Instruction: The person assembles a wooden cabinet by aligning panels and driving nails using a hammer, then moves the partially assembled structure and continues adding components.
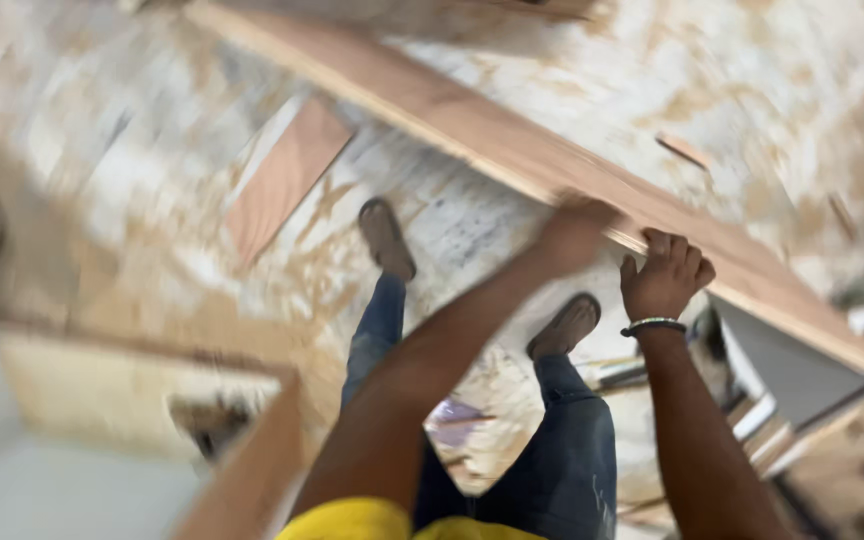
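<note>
Both hands on one long wooden board (512, 150), held up in front of me over the floor (152, 150). Left hand (574, 235) is blurred, grip can't tell; right hand (665, 275) fingers curled over the near edge. Best w/ hands spread, board level. Count: 1 board, 1 short offcut (287, 175) on floor, 2 hands.

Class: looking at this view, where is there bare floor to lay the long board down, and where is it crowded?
Bare floor lies left of the long board, around the short plank. Lower right is crowded with a grey panel and scraps. Left hand and right hand grip the board.
</note>
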